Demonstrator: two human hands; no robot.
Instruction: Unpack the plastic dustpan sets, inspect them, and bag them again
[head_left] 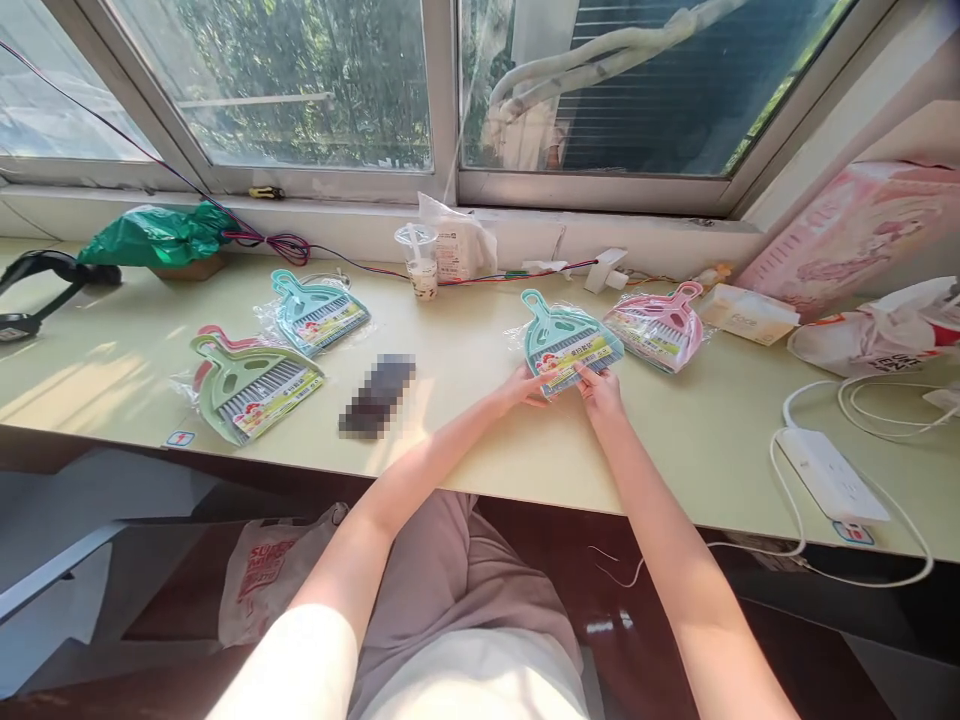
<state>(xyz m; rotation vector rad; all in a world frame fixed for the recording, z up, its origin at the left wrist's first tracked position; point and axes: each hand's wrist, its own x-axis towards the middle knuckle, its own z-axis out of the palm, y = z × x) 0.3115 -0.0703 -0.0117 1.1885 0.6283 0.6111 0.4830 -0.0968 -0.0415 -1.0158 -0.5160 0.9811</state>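
A teal dustpan-and-brush set (568, 345) in clear wrap is between my hands, its handle pointing toward the window. My left hand (529, 387) grips its lower left edge, and my right hand (598, 387) grips the lower right edge, fingers closed on it. Just right of it lies a pink wrapped set (660, 325). On the left part of the table are a green set (255, 385), with a pink one partly hidden beneath it, and another teal set (319, 312) behind.
The pale table (465, 350) holds a blurred dark phone (377, 396), a drink cup (420, 262), a tissue pack (750, 313), a white power strip (831, 475) with looping cables, headphones (45, 285) and a green bag (157, 237). A pink box (855, 240) leans at the right.
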